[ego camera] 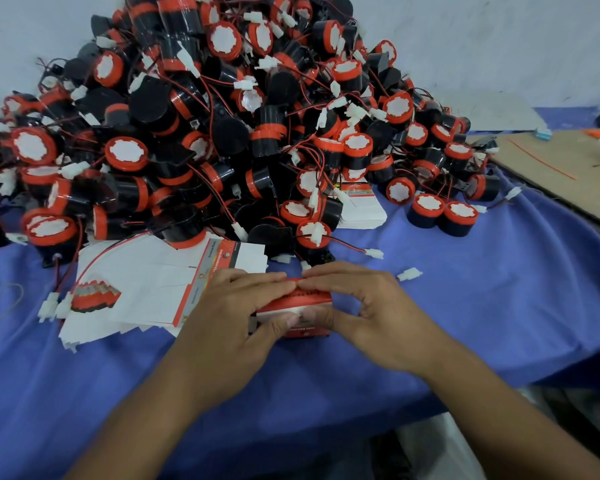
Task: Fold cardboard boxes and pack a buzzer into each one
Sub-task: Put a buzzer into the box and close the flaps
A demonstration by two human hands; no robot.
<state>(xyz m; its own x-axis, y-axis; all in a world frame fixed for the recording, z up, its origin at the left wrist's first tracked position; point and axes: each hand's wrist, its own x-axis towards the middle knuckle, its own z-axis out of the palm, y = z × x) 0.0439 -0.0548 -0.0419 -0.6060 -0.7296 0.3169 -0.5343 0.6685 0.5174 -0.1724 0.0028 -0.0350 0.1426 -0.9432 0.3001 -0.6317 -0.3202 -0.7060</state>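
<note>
Box (303, 299) sits near centre of bench (465, 306), just in front of the buzzer pile (222, 133); flat blanks (142, 282) lie to its left. Left hand (236, 317) and right hand (378, 313) both grip it, fingers (257, 279) curled over the top. Likely closing the top flap. Whether a buzzer is inside is hidden. Next: tuck the flap squarely, no crushing.

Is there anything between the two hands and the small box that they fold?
Nothing visible. The left hand and the right hand both grip the box directly, at its top edge. The buzzer pile lies behind it.
</note>
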